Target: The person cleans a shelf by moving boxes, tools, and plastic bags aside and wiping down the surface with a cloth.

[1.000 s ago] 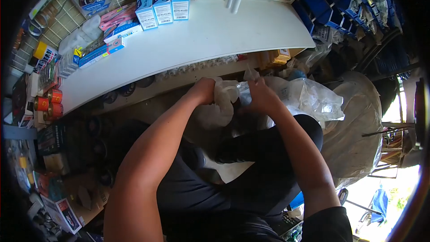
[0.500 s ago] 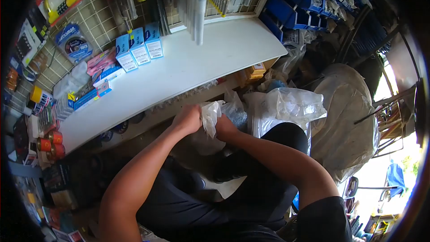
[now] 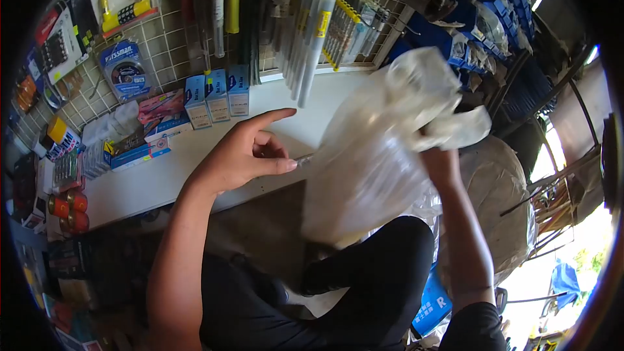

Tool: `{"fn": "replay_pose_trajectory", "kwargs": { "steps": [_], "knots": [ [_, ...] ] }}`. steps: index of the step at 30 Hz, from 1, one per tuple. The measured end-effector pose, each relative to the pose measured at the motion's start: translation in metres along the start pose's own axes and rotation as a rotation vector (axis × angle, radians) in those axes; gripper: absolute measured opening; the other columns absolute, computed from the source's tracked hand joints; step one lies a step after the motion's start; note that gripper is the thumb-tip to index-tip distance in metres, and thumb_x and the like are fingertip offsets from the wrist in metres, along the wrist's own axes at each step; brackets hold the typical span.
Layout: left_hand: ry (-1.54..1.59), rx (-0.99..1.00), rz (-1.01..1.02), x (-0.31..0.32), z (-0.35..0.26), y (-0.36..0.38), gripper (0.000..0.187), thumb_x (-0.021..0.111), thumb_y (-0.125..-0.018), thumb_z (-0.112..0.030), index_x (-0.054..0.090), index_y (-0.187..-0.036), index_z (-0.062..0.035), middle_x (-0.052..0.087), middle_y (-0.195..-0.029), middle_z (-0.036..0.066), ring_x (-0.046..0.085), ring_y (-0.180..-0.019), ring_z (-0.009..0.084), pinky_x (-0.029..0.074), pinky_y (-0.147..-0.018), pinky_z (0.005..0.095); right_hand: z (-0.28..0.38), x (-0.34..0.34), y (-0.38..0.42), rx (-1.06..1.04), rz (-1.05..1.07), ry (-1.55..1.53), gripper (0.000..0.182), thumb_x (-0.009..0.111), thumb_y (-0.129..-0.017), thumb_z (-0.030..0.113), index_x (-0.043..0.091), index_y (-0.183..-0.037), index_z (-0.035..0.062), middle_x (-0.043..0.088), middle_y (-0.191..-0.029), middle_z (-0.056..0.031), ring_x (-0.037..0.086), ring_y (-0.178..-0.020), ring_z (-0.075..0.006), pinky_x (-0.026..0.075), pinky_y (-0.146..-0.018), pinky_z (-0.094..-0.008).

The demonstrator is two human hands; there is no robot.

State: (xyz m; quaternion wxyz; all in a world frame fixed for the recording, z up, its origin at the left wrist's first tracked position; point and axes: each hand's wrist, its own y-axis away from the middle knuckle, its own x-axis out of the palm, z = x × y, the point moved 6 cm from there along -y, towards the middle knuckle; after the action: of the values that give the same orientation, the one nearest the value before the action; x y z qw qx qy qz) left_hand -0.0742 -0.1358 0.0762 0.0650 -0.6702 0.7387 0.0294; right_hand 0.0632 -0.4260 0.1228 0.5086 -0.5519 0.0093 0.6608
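My right hand [image 3: 441, 161] is raised on the right and closed on the gathered top of a clear plastic bag [image 3: 364, 175]. Cloudy and smeared by motion, the bag hangs down to the left of that hand, over my knee. A pale wad of crumpled plastic [image 3: 422, 84] puffs up above my fingers. To the bag's left, over the shelf's front edge, is my left hand [image 3: 250, 156], its index finger stretched out, thumb apart and the other fingers curled. A small greyish piece [image 3: 303, 160] shows between the thumb tip and the bag.
Boxes [image 3: 218, 99] stand on a white shelf [image 3: 279, 94] against a wire grid hung with packaged tools. Red cans [image 3: 77, 211] sit at its left end. Blue parts bins [image 3: 429, 39] rise at the upper right. A large plastic-covered round bundle [image 3: 497, 201] stands on the right.
My hands were together over crumpled plastic low in front of the shelf. Now they are apart: the right has lifted the bag up and right, and the left has opened and moved up.
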Motion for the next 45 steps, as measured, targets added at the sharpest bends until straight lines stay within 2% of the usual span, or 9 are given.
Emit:
{"fn": "replay_pose_trajectory", "kwargs": {
  "steps": [8,11,20,26,34,35,38,42,45],
  "knots": [
    [-0.413,0.1,-0.011,0.006,0.032,-0.017,0.041,0.076,-0.083,-0.016,0.06,-0.12,-0.0044,0.068,-0.083,0.005,0.062,-0.077,0.0129,0.049,-0.074,0.0299,-0.106,-0.027,-0.11,-0.374,0.075,-0.003,0.022,0.062,-0.092,0.01,0.066,-0.113,0.0028,0.068,-0.1,-0.0109,0.063,-0.096,-0.0209,0.049,-0.085,-0.0363],
    [-0.513,0.067,0.001,0.01,0.042,-0.021,0.042,0.075,-0.082,-0.019,0.061,-0.117,-0.0003,0.072,-0.087,0.015,0.069,-0.083,0.028,0.052,-0.078,0.0361,-0.134,-0.004,-0.133,-0.109,0.134,-0.09,0.025,0.065,-0.089,0.007,0.063,-0.113,0.0019,0.067,-0.109,-0.0095,0.061,-0.101,-0.0201,0.047,-0.089,-0.0329],
    [-0.608,-0.079,0.154,0.019,0.07,-0.033,0.039,0.07,-0.087,-0.022,0.059,-0.12,-0.0029,0.072,-0.091,0.014,0.069,-0.082,0.0271,0.052,-0.076,0.0377,-0.178,0.006,-0.117,0.082,0.045,0.136,0.039,0.071,-0.076,0.011,0.065,-0.114,0.0039,0.069,-0.106,-0.0172,0.067,-0.1,-0.0325,0.051,-0.087,-0.0391],
    [-0.738,-0.179,0.277,0.03,0.079,-0.03,0.041,0.068,-0.088,-0.026,0.059,-0.121,-0.0034,0.071,-0.099,0.016,0.068,-0.089,0.0304,0.053,-0.078,0.039,-0.055,0.021,-0.047,0.318,0.039,0.591,0.065,0.081,-0.067,0.021,0.06,-0.129,0.0129,0.013,-0.159,-0.0173,0.017,-0.144,-0.0458,0.035,-0.109,-0.0567],
    [-0.877,-0.208,0.369,0.04,0.073,-0.022,0.048,0.065,-0.089,-0.031,0.055,-0.127,-0.0035,0.066,-0.111,0.02,0.063,-0.105,0.0364,0.05,-0.091,0.0428,-0.134,0.008,-0.084,-0.136,-0.013,0.256,0.063,0.083,-0.067,0.016,0.059,-0.125,0.0042,0.048,-0.138,-0.0203,0.047,-0.128,-0.0389,0.041,-0.107,-0.0436],
    [-0.907,-0.243,0.398,0.042,0.073,-0.021,0.048,0.065,-0.09,-0.031,0.054,-0.128,-0.0041,0.065,-0.114,0.02,0.062,-0.107,0.037,0.049,-0.093,0.0432,-0.172,0.015,-0.096,0.038,-0.004,-0.147,0.059,0.081,-0.07,0.017,0.06,-0.123,0.0048,0.049,-0.138,-0.0192,0.047,-0.129,-0.0391,0.039,-0.109,-0.0442],
    [-0.942,-0.258,0.424,0.047,0.073,-0.021,0.049,0.064,-0.09,-0.032,0.054,-0.13,-0.0048,0.064,-0.116,0.02,0.061,-0.108,0.0376,0.048,-0.095,0.0437,-0.212,0.012,-0.119,-0.313,0.123,0.438,0.047,0.074,-0.079,0.02,0.062,-0.122,0.0069,0.052,-0.137,-0.0151,0.045,-0.13,-0.0369,0.033,-0.113,-0.0449],
    [-0.915,-0.339,0.456,0.05,0.077,-0.022,0.049,0.063,-0.091,-0.033,0.053,-0.13,-0.0052,0.063,-0.117,0.02,0.061,-0.109,0.0374,0.048,-0.096,0.0441,-0.228,0.005,-0.163,-0.312,0.07,0.309,0.069,0.087,-0.063,0.025,0.06,-0.124,0.0052,0.038,-0.148,-0.0188,0.037,-0.136,-0.0381,0.03,-0.115,-0.0414],
    [-0.927,-0.328,0.469,0.049,0.082,-0.027,0.049,0.062,-0.091,-0.034,0.053,-0.131,-0.0058,0.063,-0.116,0.02,0.06,-0.11,0.0372,0.048,-0.096,0.0446,-0.263,0.023,-0.178,0.073,-0.018,0.674,0.078,0.086,-0.065,0.032,0.053,-0.132,0.0059,0.034,-0.149,-0.0226,0.031,-0.138,-0.043,0.028,-0.115,-0.046]
  ]
}}
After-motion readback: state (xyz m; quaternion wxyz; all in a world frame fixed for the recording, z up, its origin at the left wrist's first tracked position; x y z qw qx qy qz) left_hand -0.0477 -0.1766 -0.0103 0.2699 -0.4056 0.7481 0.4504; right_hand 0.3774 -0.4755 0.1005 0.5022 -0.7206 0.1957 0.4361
